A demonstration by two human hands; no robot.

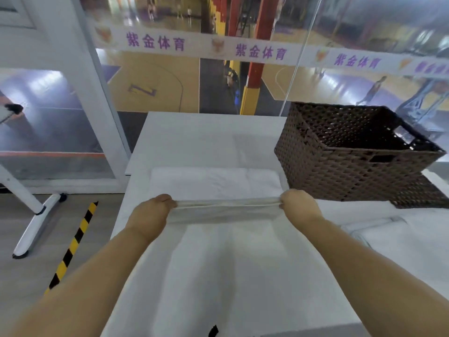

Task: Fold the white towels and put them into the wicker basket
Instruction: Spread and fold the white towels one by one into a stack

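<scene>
Left hand [151, 216] and right hand [300, 206] pinch corners of soft white cloth towel [218, 184] on white table [194, 132], beside dark woven wicker basket [352, 166]. Keep edge taut, corners level; lay onto far edge squarely.

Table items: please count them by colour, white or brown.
White: 2, the towel that both hands hold, left hand and right hand, and more white cloth at the right.
Brown: 1, the wicker basket.
Total: 3

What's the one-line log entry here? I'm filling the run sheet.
phase: folding | left hand: pinches towel edge | right hand: pinches same edge | wicker basket: right, no towel visible
</scene>
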